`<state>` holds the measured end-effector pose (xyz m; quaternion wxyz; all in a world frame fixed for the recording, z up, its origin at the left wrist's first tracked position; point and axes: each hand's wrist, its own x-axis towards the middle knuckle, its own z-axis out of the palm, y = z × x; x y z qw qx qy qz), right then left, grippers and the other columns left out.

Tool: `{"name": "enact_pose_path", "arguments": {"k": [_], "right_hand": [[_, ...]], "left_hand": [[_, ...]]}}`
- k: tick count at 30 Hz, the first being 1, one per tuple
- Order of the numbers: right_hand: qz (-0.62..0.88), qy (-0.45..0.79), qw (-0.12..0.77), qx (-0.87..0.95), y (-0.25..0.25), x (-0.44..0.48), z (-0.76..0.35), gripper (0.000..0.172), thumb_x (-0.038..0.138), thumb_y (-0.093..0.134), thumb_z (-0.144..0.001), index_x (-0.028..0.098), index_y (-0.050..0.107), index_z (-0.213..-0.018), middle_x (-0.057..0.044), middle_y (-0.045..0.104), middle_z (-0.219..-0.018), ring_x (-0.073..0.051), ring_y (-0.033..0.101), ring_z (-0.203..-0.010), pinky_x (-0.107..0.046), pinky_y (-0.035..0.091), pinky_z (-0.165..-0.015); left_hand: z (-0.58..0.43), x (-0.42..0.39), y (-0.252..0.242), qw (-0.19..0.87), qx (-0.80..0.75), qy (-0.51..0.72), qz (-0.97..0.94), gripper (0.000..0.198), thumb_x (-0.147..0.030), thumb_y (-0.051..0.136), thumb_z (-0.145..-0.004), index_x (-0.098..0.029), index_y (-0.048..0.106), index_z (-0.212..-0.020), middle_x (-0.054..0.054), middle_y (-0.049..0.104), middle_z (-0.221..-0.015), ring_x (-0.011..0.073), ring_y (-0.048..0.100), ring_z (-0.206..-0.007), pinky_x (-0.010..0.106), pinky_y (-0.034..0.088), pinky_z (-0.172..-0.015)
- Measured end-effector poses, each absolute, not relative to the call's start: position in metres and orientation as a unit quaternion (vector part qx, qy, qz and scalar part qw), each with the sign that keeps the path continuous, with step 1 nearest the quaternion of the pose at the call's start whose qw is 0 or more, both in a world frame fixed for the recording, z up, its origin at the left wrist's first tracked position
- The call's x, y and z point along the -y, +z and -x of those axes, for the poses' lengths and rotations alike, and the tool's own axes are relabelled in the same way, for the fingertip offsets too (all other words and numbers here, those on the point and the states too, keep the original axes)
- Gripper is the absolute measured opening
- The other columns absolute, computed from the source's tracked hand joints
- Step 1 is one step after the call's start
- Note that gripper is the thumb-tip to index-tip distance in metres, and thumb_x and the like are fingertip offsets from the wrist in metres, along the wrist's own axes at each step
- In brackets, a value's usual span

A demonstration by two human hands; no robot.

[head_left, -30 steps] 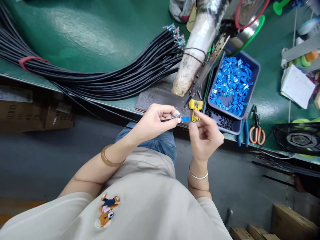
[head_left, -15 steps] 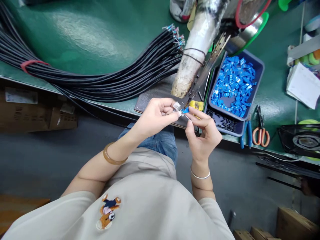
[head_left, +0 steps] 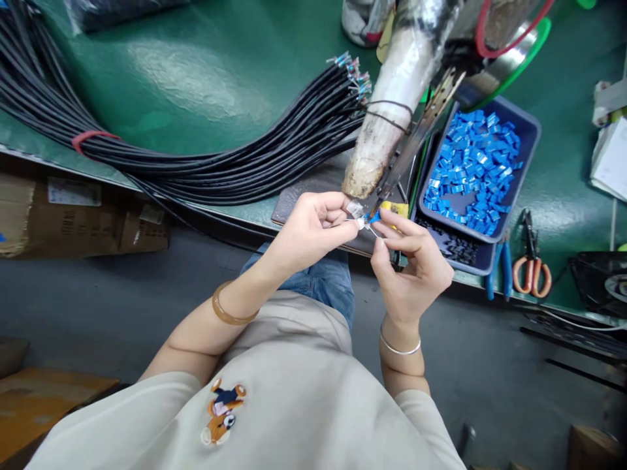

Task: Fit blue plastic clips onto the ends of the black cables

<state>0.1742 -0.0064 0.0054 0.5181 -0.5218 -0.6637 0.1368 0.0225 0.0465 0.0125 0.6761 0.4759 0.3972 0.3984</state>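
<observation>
My left hand (head_left: 318,225) pinches a small whitish piece (head_left: 361,223) between thumb and index finger; a translucent silvery scrap (head_left: 354,209) shows beside the fingertips. Against it lies a small blue connector (head_left: 374,216), at the index fingertip of my right hand (head_left: 411,261). A thin pale wire (head_left: 373,230) runs to the right thumb, and the right fingers are closed around these small parts. Fingers partly hide where the pieces meet. Just above the fingertips, a slim metal bracket (head_left: 416,140) points down, with a thin tip close to the connector.
A black cable bundle (head_left: 210,171) with stripped ends lies on the green table (head_left: 196,85). A wrapped white tube (head_left: 382,124) hangs above my hands. Right are a yellow sponge-like block (head_left: 396,208), blue connectors (head_left: 470,163) in a bin (head_left: 529,150), blue-handled pliers (head_left: 505,267) and orange-handled pliers (head_left: 532,274).
The view has shifted, so the bench and hands sit slightly further right. Both hands keep nearly the same pose, and the fingertips with the connector remain below the metal bracket.
</observation>
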Motion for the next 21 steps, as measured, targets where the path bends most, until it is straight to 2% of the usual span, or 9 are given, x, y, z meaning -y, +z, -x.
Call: {"name": "enact_pose_path", "arguments": {"k": [4, 8, 13, 21], "right_hand": [[0.537, 0.134, 0.506, 0.661, 0.0023, 0.0081, -0.1766, 0.010, 0.012, 0.063, -0.084, 0.021, 0.058, -0.085, -0.006, 0.073, -0.110, -0.020, 0.074, -0.095, -0.039, 0.065, -0.085], [0.526, 0.078, 0.495, 0.687, 0.0015, 0.0092, -0.1779, 0.014, 0.010, 0.065, -0.082, 0.022, 0.060, -0.088, -0.005, 0.074, -0.110, -0.019, 0.074, -0.093, -0.036, 0.065, -0.081], [0.532, 0.085, 0.496, 0.681, 0.0035, 0.0107, -0.1766, 0.016, 0.008, 0.065, -0.081, 0.021, 0.060, -0.087, -0.005, 0.074, -0.109, -0.018, 0.075, -0.092, -0.034, 0.065, -0.080], [0.534, 0.075, 0.495, 0.681, 0.0047, 0.0086, -0.1754, 0.014, 0.010, 0.065, -0.082, 0.022, 0.061, -0.087, -0.004, 0.074, -0.105, -0.018, 0.074, -0.092, -0.036, 0.064, -0.080]], "left_hand": [[-0.0213, -0.0469, 0.0088, 0.677, -0.399, 0.371, -0.495, 0.008, -0.018, 0.064, -0.077, -0.014, 0.059, -0.072, -0.006, 0.036, -0.055, 0.0036, 0.029, -0.050, 0.021, 0.022, -0.049], [-0.0198, -0.0449, 0.0093, 0.663, -0.399, 0.366, -0.517, 0.011, -0.019, 0.064, -0.079, -0.014, 0.058, -0.072, -0.006, 0.034, -0.055, 0.0037, 0.026, -0.049, 0.021, 0.020, -0.048], [-0.0197, -0.0402, 0.0126, 0.641, -0.395, 0.390, -0.530, 0.018, -0.024, 0.064, -0.081, -0.013, 0.058, -0.068, -0.004, 0.041, -0.059, 0.0045, 0.032, -0.053, 0.021, 0.024, -0.049], [-0.0237, -0.0388, 0.0090, 0.632, -0.396, 0.410, -0.525, 0.015, -0.021, 0.063, -0.083, -0.014, 0.057, -0.071, -0.003, 0.046, -0.064, 0.0057, 0.042, -0.058, 0.020, 0.033, -0.055]]}}
